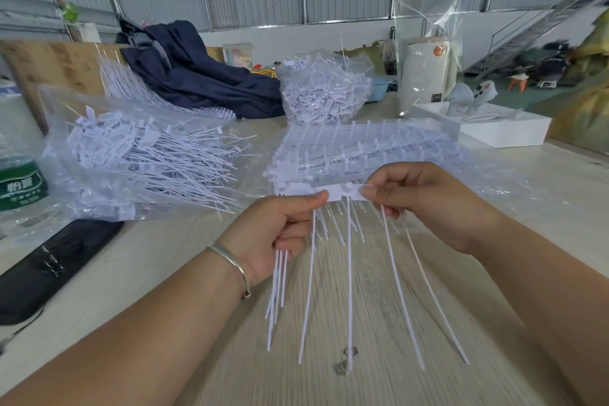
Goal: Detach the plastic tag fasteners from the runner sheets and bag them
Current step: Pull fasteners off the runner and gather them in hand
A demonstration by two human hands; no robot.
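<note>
Both hands up over the tabletop [329,323], working one runner strip [342,195] between them

Left hand [280,234]: thumb and forefinger pinch the strip's left end, lower fingers curled round a bundle of detached fasteners [278,287], tails hanging down. Right hand [425,204]: fingers pinch the tag head at the strip's right end, one tail running down from it

Doing the step well, my read:
- pinch close to the joint on the head, not the tail, tail will just bend
- twist or snap against the left-hand grip so the break lands at the gate
- keep the freed one parallel with the bundle, tails tangle easily
- bundle looks about ready to dump into the open bag [131,158] on the left

Counts:
- hanging tails not in the bundle: about 4 long ones, blur makes it rough
- bundle in left hand: several, can't count
- stack of full runner sheets [372,148] just behind the hands: many layers, uncountable
- bags of loose fasteners: 2, the near-left one and the heaped bag [324,92] further back
- another fan of uncut sheets [125,82] far left, by the navy jacket [197,76]
- 1 water bottle [19,181], 1 black pouch [56,260], 1 white tray [494,132]
</note>
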